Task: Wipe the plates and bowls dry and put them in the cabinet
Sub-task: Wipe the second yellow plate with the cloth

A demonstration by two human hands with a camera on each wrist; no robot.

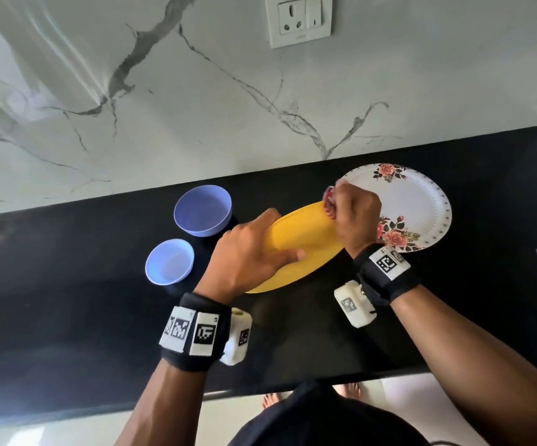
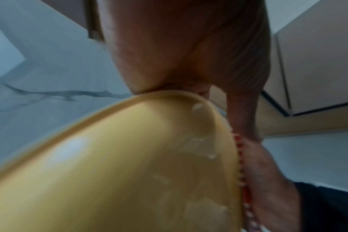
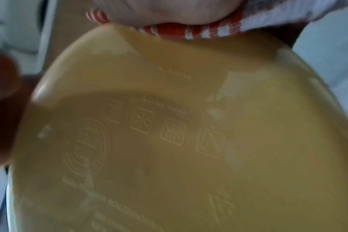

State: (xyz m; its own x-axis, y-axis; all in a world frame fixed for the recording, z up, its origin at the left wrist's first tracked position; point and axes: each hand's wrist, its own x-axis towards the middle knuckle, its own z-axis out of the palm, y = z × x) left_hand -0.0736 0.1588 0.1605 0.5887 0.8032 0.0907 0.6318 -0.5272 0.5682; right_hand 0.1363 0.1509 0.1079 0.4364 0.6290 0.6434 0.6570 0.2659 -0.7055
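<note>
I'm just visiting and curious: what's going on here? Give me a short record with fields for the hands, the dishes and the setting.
left hand: the left hand grips the near rim of the yellow plate, held tilted above the counter
right hand: the right hand presses a red-and-white checked cloth against the plate's far edge
waiting dishes: floral plate, larger blue bowl and smaller blue bowl
surface: black counter
backdrop: marble-look wall with a socket
stage: wiping the yellow plate

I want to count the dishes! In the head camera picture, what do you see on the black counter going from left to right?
Small blue bowl → bigger blue bowl → yellow plate held up by both hands → flowery white plate.
</note>
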